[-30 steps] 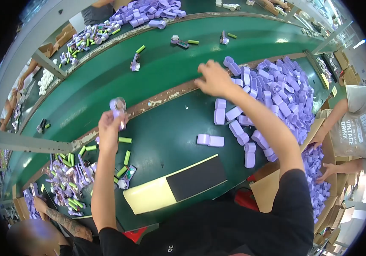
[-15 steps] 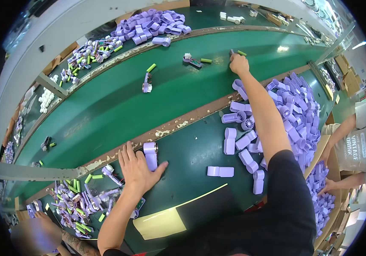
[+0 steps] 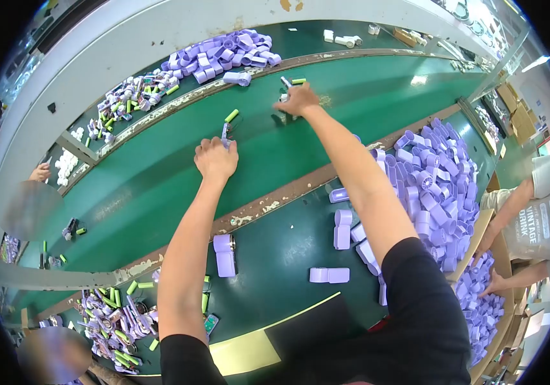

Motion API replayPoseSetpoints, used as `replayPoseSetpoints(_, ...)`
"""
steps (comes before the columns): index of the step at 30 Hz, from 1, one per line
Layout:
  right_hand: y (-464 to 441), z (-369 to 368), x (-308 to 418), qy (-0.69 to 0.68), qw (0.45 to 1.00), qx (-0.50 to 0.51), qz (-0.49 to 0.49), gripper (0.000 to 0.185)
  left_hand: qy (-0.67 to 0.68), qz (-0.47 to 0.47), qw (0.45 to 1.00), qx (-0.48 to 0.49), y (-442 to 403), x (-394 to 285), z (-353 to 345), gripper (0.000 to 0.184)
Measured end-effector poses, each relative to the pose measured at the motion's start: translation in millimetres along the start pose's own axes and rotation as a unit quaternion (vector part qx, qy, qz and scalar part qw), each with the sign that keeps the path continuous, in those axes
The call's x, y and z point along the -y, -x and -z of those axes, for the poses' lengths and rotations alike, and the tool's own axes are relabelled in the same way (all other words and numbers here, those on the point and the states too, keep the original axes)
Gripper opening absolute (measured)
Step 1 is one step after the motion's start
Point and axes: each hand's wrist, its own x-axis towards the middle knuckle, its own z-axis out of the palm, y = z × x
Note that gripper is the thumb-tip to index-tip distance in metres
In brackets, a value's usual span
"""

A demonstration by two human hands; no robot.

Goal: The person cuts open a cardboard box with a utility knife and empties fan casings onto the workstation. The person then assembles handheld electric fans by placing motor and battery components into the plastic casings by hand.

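Observation:
My left hand (image 3: 216, 159) reaches onto the green belt, its fingers curled over the lower end of a small purple fan assembly (image 3: 225, 131). A green battery cell (image 3: 232, 115) hangs off that assembly on a wire. Farther right, my right hand (image 3: 300, 101) is closed around another small fan assembly (image 3: 286, 83), with a green battery cell (image 3: 298, 81) beside it. The fingers hide most of this piece, and I cannot tell whether more than one is held. A purple housing (image 3: 225, 255) lies on the near table, untouched, below my hands.
Loose purple housings (image 3: 438, 186) are heaped at right, beside a carton (image 3: 509, 308) where another person's hands work. Fan assemblies with green cells (image 3: 118, 317) pile up at lower left. Beyond the belt lie more housings (image 3: 217, 54). A yellow sheet (image 3: 246, 353) lies near my body.
My left hand has left the purple housing and moved up onto the belt, over a fan assembly. My right hand has shifted left along the belt to another assembly.

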Motion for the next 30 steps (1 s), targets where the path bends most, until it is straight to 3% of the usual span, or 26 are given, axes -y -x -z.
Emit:
replayPoseSetpoints(2, 5, -1, -2, 0.039, 0.999, 0.015, -0.006, 0.077, 0.034, -0.043, 0.998, -0.017, 6, 4, 3, 0.042)
replayPoseSetpoints(5, 15, -2, -8, 0.012, 1.0, -0.02, -0.002, 0.063, 0.114, -0.003, 0.993, -0.002, 24, 13, 26, 0.037)
replayPoseSetpoints(11, 71, 21, 1, -0.174, 0.969, -0.137, 0.109, 0.055, 0.177, -0.072, 0.982, -0.001, 126, 68, 136, 0.031)
replayPoseSetpoints(12, 90, 36, 10, -0.222, 0.964, -0.083, 0.123, 0.055, 0.176, -0.041, 0.983, 0.013, 149, 75, 161, 0.027)
replayPoseSetpoints(13, 113, 55, 21, -0.272, 0.952, -0.016, 0.14, 0.056, 0.162, -0.072, 0.984, -0.009, 168, 88, 179, 0.029)
replayPoseSetpoints(14, 137, 65, 33, -0.305, 0.93, -0.016, 0.204, 0.051, 0.139, -0.094, 0.985, -0.029, 190, 104, 197, 0.031)
replayPoseSetpoints(16, 178, 83, 65, -0.37, 0.883, 0.081, 0.277, 0.033, -0.002, -0.11, 0.989, -0.104, 236, 133, 229, 0.032)
replayPoseSetpoints(17, 196, 84, 79, -0.381, 0.877, 0.128, 0.263, 0.035, -0.027, -0.089, 0.99, -0.103, 258, 140, 248, 0.032)
replayPoseSetpoints(19, 241, 89, 116, -0.392, 0.863, 0.138, 0.287, 0.04, -0.071, -0.063, 0.988, -0.124, 293, 156, 273, 0.034)
replayPoseSetpoints(22, 297, 85, 167, -0.439, 0.769, 0.166, 0.435, 0.038, -0.132, -0.016, 0.983, -0.128, 345, 168, 291, 0.037)
replayPoseSetpoints(23, 316, 83, 181, -0.44, 0.759, 0.192, 0.44, 0.038, -0.145, -0.003, 0.981, -0.131, 360, 171, 290, 0.038)
replayPoseSetpoints(27, 381, 44, 241, -0.386, 0.745, 0.213, 0.5, 0.045, -0.202, 0.039, 0.968, -0.145, 399, 182, 279, 0.038)
replayPoseSetpoints(30, 428, 13, 265, -0.281, 0.791, 0.184, 0.512, 0.051, -0.239, 0.037, 0.96, -0.143, 415, 199, 252, 0.041)
